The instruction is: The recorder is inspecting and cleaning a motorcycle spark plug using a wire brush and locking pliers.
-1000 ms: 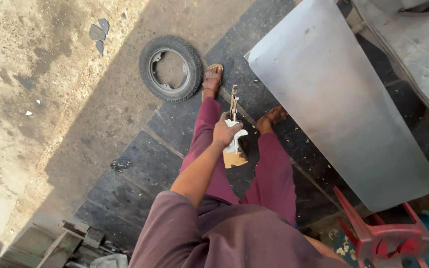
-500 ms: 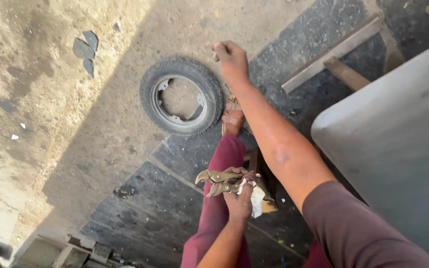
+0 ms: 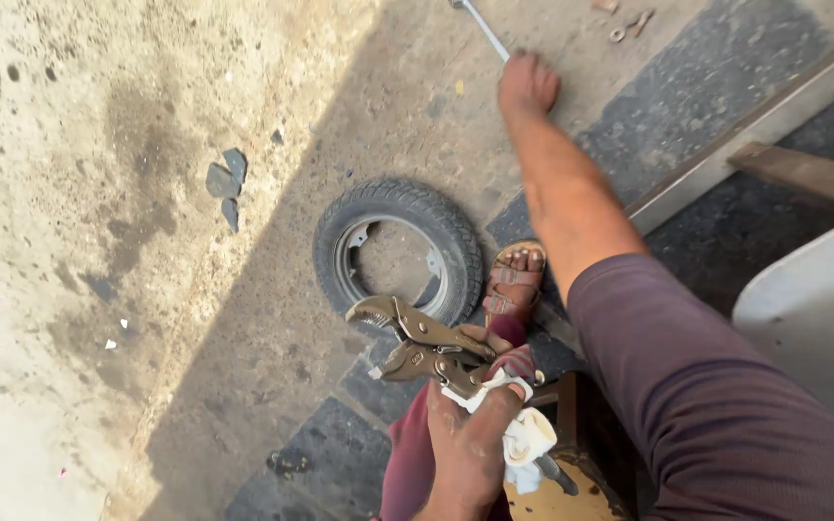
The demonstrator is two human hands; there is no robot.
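Steel locking pliers (image 3: pixel 419 345), jaws toward the small tyre (image 3: pixel 399 251), clenched in the left hand (image 3: pixel 470 446) together with a white rag (image 3: pixel 525 436), low above the floor (image 3: pixel 147 241). Right hand (image 3: pixel 527 85) stretched far forward, fingers curled at a wrench (image 3: pixel 480 25) lying on the ground; actual grasp unclear. Sandalled foot (image 3: pixel 514 280) just beside the tyre.

The right hand (image 3: pixel 527 85) reached far out at the top of the frame. The left hand (image 3: pixel 470 444) stayed low, fingers curled tight.
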